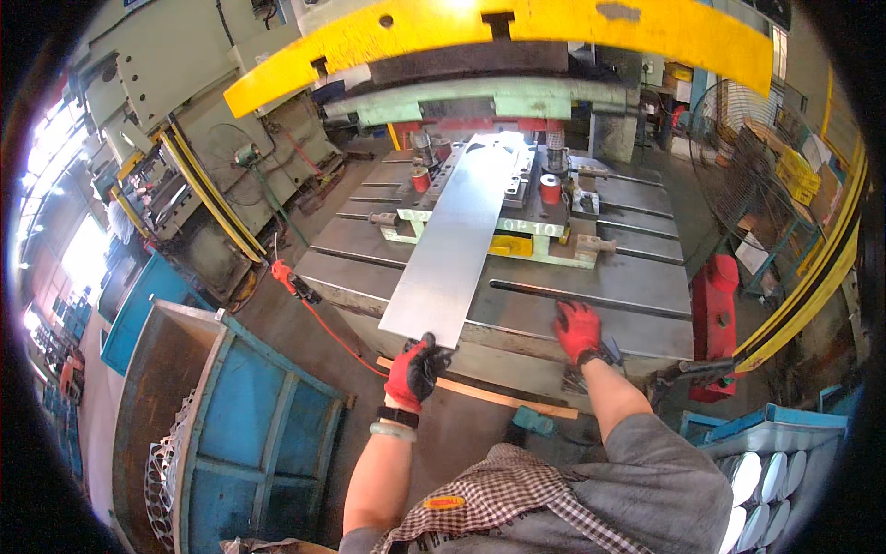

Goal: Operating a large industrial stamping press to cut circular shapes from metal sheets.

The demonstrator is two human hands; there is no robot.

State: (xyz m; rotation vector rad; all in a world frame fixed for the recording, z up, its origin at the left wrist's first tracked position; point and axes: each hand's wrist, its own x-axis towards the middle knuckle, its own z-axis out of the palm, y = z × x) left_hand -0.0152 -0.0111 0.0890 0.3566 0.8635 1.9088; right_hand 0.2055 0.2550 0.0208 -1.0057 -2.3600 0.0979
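A long, flat sheet-metal strip (445, 249) slopes from the press die (521, 189) toward me, its far end in the bright glare over the die. My left hand (412, 373), in a red and black glove, is closed on the strip's near edge, just off the front of the press bed (360, 268). To the right, my right hand (579, 331), gloved in red, lies on the bed's front part with its fingers stretched out, apart from the strip. It holds nothing that I can see.
A yellow beam (517, 26) crosses above the die. At lower left stands a blue bin (249, 415) with perforated metal scrap. Round metal discs (759, 480) are stacked in a rack at lower right. A red pedestal (714, 323) flanks the bed; a red air gun (288, 275) hangs at left.
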